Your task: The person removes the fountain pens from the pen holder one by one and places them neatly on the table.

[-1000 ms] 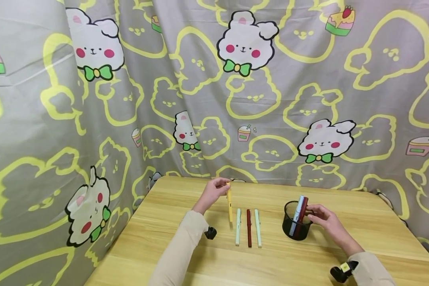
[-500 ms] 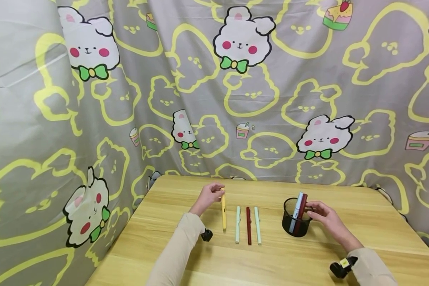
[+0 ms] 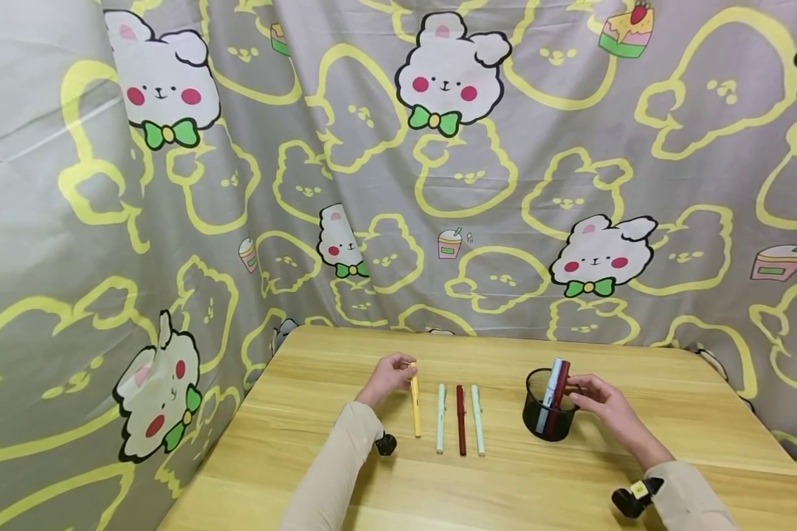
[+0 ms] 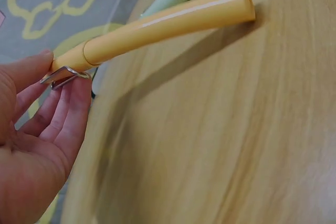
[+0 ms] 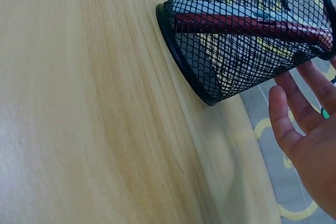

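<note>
Between thumb and fingers, my left hand (image 3: 390, 377) pinches the yellow pen (image 3: 416, 413) near its clip end. The pen's other end points down toward the table, and its metal clip shows in the left wrist view. To its right lie a mint green pen (image 3: 440, 420), a dark red pen (image 3: 461, 422) and another mint green pen (image 3: 479, 422), side by side. A light blue pen (image 3: 553, 380) and a second dark red pen (image 3: 562, 383) lean in the black mesh pen holder (image 3: 546, 430). My right hand (image 5: 317, 129) is at the holder's rim, fingers loosely bent beside it.
The wooden table (image 3: 505, 487) carries everything. Behind and to the left hangs a grey curtain (image 3: 372, 169) with cartoon rabbits. A small black wrist camera (image 3: 386, 444) sits by the left cuff, another black camera (image 3: 631, 503) by the right cuff.
My left hand has moved left and lowered with the yellow pen, bringing it beside the row of pens. The right hand has stayed by the pen holder.
</note>
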A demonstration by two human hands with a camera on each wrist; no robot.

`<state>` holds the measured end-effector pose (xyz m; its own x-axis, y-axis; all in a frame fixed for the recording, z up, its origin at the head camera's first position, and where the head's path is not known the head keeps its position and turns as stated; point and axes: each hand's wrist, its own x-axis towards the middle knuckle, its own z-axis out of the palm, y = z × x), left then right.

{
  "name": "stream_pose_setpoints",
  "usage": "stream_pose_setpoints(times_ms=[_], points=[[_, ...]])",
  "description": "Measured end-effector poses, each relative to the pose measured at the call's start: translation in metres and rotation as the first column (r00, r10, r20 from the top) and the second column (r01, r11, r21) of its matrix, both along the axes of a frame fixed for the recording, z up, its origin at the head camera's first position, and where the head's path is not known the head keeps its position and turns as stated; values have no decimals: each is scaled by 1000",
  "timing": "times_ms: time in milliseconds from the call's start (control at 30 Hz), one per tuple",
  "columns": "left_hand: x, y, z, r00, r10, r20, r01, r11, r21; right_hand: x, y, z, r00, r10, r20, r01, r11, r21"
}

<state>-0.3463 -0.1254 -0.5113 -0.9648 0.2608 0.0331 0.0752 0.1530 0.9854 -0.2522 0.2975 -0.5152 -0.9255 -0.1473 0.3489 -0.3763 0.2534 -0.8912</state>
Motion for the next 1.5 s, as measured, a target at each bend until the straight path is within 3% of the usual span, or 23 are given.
stream_pose_setpoints(times_ms=[100,133,333,367,400,633,800,1033,1267,1500], points=[[-1,0,-5,1000,-10,-10,10,1000,-4,0,0,0,1000,-4,-1,4,1000,5],[-6,-2,-15,999,-30,-38,30,999,10,0,-1,1,1000,-5,0,5,1000,5],[-5,0,-21,998,-52,-22,52,999,-3,2,-1,1,1000,-10,6,10,1000,5],[1,2,-13,999,-42,11,42,999,-27,2,-1,1,1000,-10,4,10,1000,5],[2,3,-13,999,-50,17,51,998,-45,2,-1,1,1000,-10,2,10,1000,4],[5,10,-12,994,-86,-61,68,964,-259,0,-1,0,1000,-9,-12,9,1000,8],[4,13,-12,993,-79,-83,50,948,-314,-1,-1,1,1000,-20,-9,20,1000,16],[5,13,-13,997,-75,-12,71,973,-218,1,-2,2,1000,-11,-14,11,1000,10],[7,16,-14,998,-69,5,69,986,-152,1,-3,2,1000,-16,6,15,1000,8],[12,18,-10,997,-78,13,79,980,-185,1,-2,2,1000,-17,9,17,1000,11]])
